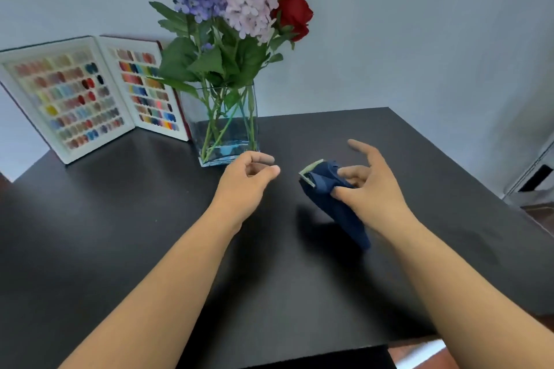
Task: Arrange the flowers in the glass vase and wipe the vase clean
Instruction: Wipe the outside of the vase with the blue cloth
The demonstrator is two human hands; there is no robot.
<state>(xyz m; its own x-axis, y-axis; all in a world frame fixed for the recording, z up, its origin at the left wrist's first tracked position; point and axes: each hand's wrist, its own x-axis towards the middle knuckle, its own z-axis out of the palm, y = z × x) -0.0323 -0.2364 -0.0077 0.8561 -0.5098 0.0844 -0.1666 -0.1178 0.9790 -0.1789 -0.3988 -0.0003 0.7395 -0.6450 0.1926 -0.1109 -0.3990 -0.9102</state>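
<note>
Wiping step: your right hand [371,189] pinches the cloth [332,201], left hand [248,177] loosely curled, empty; vase [223,126] of flowers [227,0] just beyond your grip, probably needs steadying.

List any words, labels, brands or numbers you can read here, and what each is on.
None can be read.
Colour sample display: rows of coloured nail chips, with no lettering visible.
Dark blue cloth: pale tag at one corner, too blurred to tell if printed.
Glass vase: no label.
</note>
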